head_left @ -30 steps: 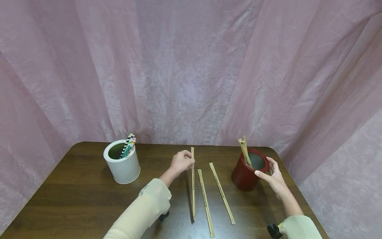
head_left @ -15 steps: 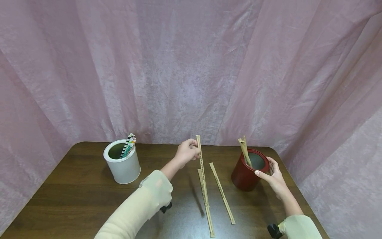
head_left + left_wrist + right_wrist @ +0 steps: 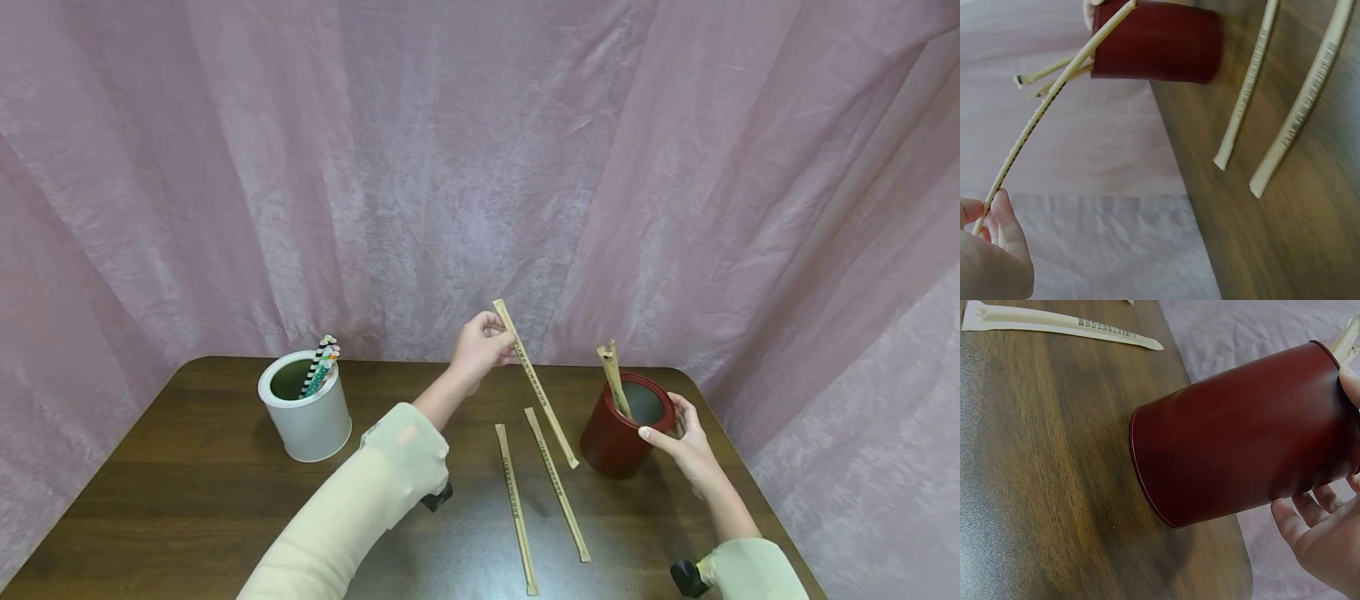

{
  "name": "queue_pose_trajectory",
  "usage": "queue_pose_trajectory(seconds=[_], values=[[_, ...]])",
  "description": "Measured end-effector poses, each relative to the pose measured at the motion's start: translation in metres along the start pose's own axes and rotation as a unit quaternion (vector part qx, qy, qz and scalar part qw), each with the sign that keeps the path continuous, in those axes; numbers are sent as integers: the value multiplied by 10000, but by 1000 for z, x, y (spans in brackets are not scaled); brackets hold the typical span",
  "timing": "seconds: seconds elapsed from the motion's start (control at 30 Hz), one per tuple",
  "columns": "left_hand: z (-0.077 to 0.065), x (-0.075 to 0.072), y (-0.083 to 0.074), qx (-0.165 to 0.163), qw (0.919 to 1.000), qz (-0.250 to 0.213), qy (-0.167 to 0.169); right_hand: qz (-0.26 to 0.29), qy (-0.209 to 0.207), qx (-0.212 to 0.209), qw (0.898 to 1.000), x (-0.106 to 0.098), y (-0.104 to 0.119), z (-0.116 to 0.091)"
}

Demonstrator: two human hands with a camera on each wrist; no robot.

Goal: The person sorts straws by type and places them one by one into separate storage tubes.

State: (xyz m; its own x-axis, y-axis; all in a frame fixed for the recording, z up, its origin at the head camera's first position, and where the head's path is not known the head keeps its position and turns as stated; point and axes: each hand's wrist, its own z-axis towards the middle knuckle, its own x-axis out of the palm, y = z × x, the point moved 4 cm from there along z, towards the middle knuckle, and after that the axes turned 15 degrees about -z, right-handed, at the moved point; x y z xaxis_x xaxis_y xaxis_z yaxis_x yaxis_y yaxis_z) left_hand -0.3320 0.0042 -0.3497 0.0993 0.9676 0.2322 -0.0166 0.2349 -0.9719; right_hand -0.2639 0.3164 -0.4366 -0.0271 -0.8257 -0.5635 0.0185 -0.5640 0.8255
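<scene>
My left hand [image 3: 480,350] pinches a thin paper-wrapped straw [image 3: 536,383] near its upper end. The straw is raised, slanting down and right, its lower tip just left of the red canister [image 3: 611,442]. That canister stands on the table, tilted in the right wrist view by the camera angle. My right hand [image 3: 693,454] holds it at the rim, thumb in front and fingers round the far side [image 3: 1329,531]. A few wrapped straws [image 3: 615,379] stick up inside it. Two more, a left straw [image 3: 516,508] and a right straw [image 3: 557,483], lie on the tabletop.
At the left of the brown wooden table [image 3: 187,492] stands a white canister [image 3: 315,429] with several patterned sticks [image 3: 321,367] leaning inside. A pink curtain [image 3: 465,183] hangs behind the table's back edge.
My left hand has lifted the straw and carried it up and to the right, over the two lying straws, swinging its lower end toward the red canister. My right hand stays put.
</scene>
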Motion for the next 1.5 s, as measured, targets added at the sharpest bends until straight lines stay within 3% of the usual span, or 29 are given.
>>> queue_pose_trajectory(seconds=[0.4, 0.73, 1.07, 1.23, 1.5], values=[[5, 22, -21, 503, 9958, -650, -401, 15, -64, -16, 10000, 0, -1, 1], [2, 39, -30, 835, 9912, -763, -695, 137, -53, -76, 9999, 1, -2, 0], [-3, 57, -18, 1187, 9885, -552, -759, 95, -64, -104, 9999, 2, -3, 0], [-8, 65, -9, 1215, 9897, -261, -716, 101, -35, -54, 9999, 2, -2, 0], [-12, 78, 12, 1165, 9889, -41, -918, 134, 23, -29, 9999, 1, -2, -1]])
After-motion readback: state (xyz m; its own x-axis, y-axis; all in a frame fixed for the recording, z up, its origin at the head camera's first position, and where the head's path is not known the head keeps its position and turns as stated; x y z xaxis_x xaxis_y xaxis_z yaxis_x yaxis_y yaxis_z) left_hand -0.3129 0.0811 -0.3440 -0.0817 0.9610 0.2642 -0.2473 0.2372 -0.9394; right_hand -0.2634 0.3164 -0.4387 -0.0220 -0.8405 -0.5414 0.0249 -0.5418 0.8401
